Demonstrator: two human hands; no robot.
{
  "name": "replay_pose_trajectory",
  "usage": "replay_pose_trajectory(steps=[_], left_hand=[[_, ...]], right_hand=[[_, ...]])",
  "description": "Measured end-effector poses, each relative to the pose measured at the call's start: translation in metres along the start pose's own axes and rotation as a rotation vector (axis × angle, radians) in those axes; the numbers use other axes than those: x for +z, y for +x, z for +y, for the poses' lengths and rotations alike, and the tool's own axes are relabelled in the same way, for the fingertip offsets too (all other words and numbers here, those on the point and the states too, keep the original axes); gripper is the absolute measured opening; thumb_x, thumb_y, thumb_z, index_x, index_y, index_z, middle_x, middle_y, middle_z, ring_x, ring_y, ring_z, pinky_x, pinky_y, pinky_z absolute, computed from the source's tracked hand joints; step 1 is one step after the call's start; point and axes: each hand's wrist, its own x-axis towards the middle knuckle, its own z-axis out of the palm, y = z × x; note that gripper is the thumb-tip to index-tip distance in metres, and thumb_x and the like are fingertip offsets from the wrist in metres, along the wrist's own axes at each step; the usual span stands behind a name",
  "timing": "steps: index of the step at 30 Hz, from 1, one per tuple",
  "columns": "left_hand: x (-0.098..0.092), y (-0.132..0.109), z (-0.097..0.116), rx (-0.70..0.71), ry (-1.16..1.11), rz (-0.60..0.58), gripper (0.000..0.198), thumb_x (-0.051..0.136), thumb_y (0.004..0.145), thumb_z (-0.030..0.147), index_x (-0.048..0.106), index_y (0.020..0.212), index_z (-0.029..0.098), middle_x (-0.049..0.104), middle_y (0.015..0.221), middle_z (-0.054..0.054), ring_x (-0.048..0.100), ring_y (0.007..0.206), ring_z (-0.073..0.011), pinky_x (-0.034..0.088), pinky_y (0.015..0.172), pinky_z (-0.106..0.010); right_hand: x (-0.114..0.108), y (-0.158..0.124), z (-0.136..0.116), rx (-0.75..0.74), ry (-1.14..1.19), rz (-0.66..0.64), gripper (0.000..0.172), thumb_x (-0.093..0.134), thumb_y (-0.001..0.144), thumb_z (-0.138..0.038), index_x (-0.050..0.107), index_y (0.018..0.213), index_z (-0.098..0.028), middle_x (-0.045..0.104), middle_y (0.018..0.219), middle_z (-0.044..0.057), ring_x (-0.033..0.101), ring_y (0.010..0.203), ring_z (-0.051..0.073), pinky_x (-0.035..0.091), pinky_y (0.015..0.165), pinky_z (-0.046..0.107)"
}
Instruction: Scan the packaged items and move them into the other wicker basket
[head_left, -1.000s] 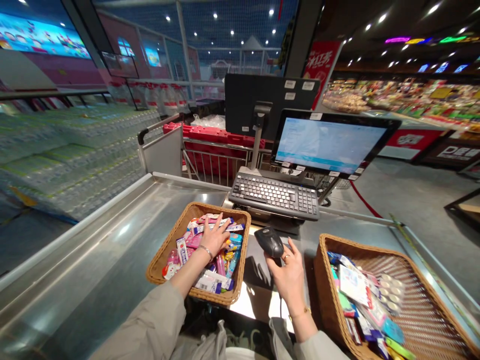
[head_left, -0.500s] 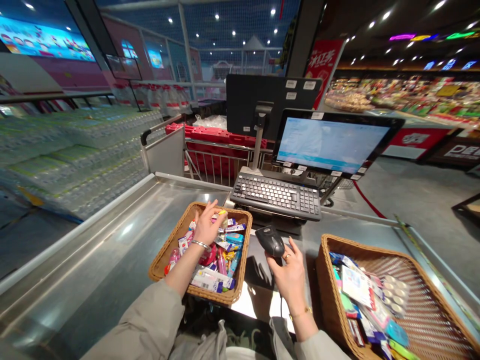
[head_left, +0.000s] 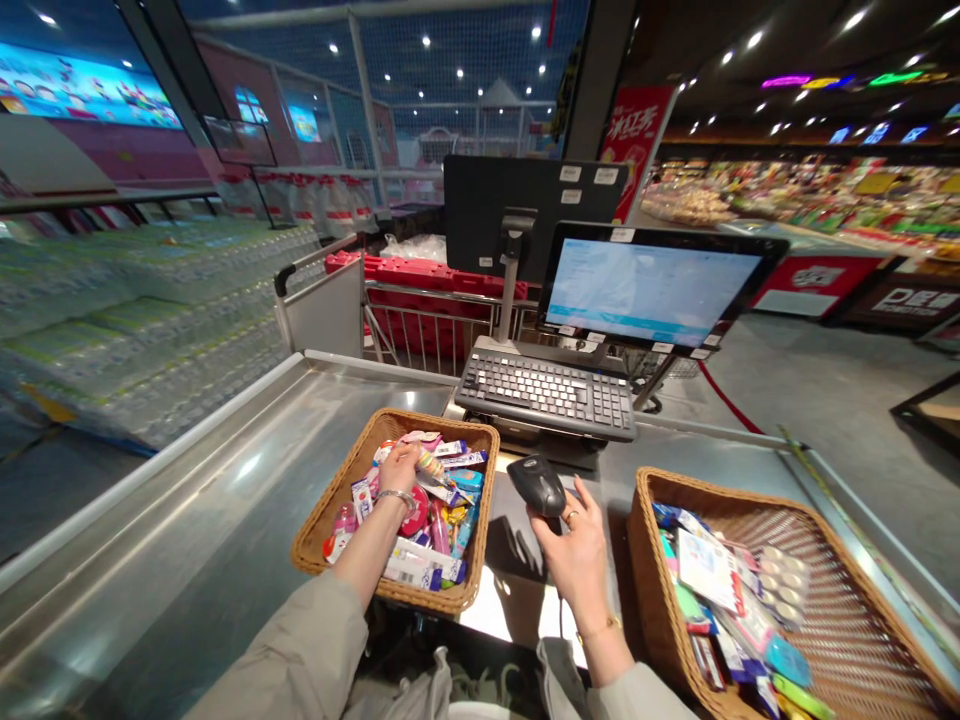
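Note:
My left hand (head_left: 400, 472) is down in the nearer wicker basket (head_left: 332, 490), closed around a small striped item (head_left: 430, 465). Toothbrushes, tubes and colourful small packets (head_left: 442, 510) lie heaped around it. My right hand (head_left: 576, 545) grips a black handheld barcode scanner (head_left: 538, 486) above the steel counter, between the two baskets. A second wicker basket (head_left: 646, 540) stands to the right, holding cards, blister packs and other packaged goods (head_left: 709, 570).
A keyboard (head_left: 545, 393) and a touchscreen monitor (head_left: 651, 285) stand beyond my hands. A steel counter (head_left: 187, 470) runs along the left. Behind it are a shopping cart with red crates (head_left: 420, 300) and stacked bottled water (head_left: 135, 320).
My left hand has dropped from above the basket down to the heaped items, its fingers now closed. My right hand and the scanner stay in nearly the same place.

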Motion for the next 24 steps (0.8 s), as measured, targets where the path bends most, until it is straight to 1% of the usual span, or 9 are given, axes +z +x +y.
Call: replay_pose_trajectory(steps=[4,6,8,10,14,18,19,21,24], left_hand=[[-0.002,0.002,-0.003,-0.090,0.011,-0.008,0.034,0.060,0.075,0.051,0.060,0.078,0.017,0.059,0.058,0.002,0.059,0.052,-0.0137,0.049,0.055,-0.028],[-0.003,0.005,0.000,-0.094,0.028,-0.050,0.037,0.057,0.078,0.054,0.059,0.083,0.018,0.059,0.059,0.003,0.058,0.051,-0.0130,0.049,0.054,-0.027],[-0.006,0.009,0.006,-0.061,0.069,-0.102,0.039,0.054,0.080,0.057,0.058,0.087,0.019,0.062,0.064,0.001,0.060,0.054,-0.0131,0.049,0.056,-0.027],[-0.009,0.014,0.013,0.011,0.144,-0.164,0.039,0.055,0.080,0.057,0.059,0.089,0.019,0.065,0.071,-0.001,0.063,0.062,-0.0147,0.050,0.060,-0.027],[-0.009,0.021,0.021,0.211,0.378,-0.330,0.032,0.068,0.073,0.049,0.063,0.086,0.020,0.069,0.082,-0.004,0.064,0.080,-0.0192,0.048,0.072,-0.028],[0.002,0.014,0.014,0.341,0.639,-0.516,0.021,0.071,0.072,0.039,0.063,0.081,0.022,0.065,0.066,0.001,0.062,0.069,-0.0187,0.045,0.072,-0.029],[0.005,0.010,0.011,0.369,0.700,-0.552,0.019,0.072,0.072,0.037,0.063,0.079,0.022,0.064,0.065,0.002,0.061,0.069,-0.0189,0.044,0.073,-0.029],[0.010,0.004,0.005,0.428,0.812,-0.592,0.019,0.073,0.072,0.037,0.063,0.077,0.022,0.066,0.069,0.001,0.062,0.077,-0.0207,0.043,0.078,-0.031],[0.009,-0.001,0.000,0.513,0.939,-0.608,0.019,0.072,0.075,0.039,0.065,0.081,0.023,0.070,0.084,-0.002,0.060,0.093,-0.0242,0.041,0.085,-0.034]], right_hand=[[-0.001,0.001,-0.001,-0.011,-0.034,-0.001,0.024,0.065,0.078,-0.037,0.075,0.093,-0.022,0.070,0.115,0.009,0.038,0.136,0.030,0.036,0.109,0.049],[-0.002,0.001,-0.001,-0.011,-0.039,0.000,0.025,0.064,0.078,-0.037,0.075,0.095,-0.022,0.070,0.115,0.009,0.038,0.137,0.030,0.036,0.109,0.049],[-0.003,0.001,-0.002,-0.011,-0.038,-0.003,0.026,0.065,0.078,-0.036,0.075,0.096,-0.021,0.069,0.115,0.008,0.037,0.137,0.029,0.035,0.110,0.049],[-0.004,0.001,-0.002,-0.009,-0.033,-0.001,0.025,0.065,0.078,-0.036,0.075,0.096,-0.021,0.070,0.115,0.008,0.036,0.137,0.029,0.034,0.111,0.049],[-0.004,0.000,-0.002,-0.001,-0.022,-0.008,0.024,0.065,0.078,-0.035,0.075,0.095,-0.022,0.069,0.116,0.007,0.035,0.138,0.029,0.034,0.111,0.048],[-0.005,0.000,-0.001,-0.001,-0.037,-0.011,0.025,0.065,0.077,-0.034,0.075,0.097,-0.022,0.069,0.118,0.006,0.035,0.138,0.029,0.034,0.111,0.048],[-0.006,0.000,-0.001,-0.003,-0.040,-0.008,0.025,0.065,0.077,-0.034,0.075,0.097,-0.022,0.069,0.118,0.006,0.036,0.137,0.029,0.035,0.111,0.048],[-0.008,0.000,-0.001,-0.010,-0.042,0.000,0.024,0.065,0.077,-0.034,0.075,0.096,-0.023,0.069,0.118,0.006,0.036,0.137,0.029,0.035,0.111,0.048],[-0.010,0.001,0.001,-0.019,-0.046,0.009,0.024,0.065,0.077,-0.033,0.075,0.097,-0.023,0.069,0.117,0.005,0.036,0.138,0.029,0.035,0.111,0.048]])
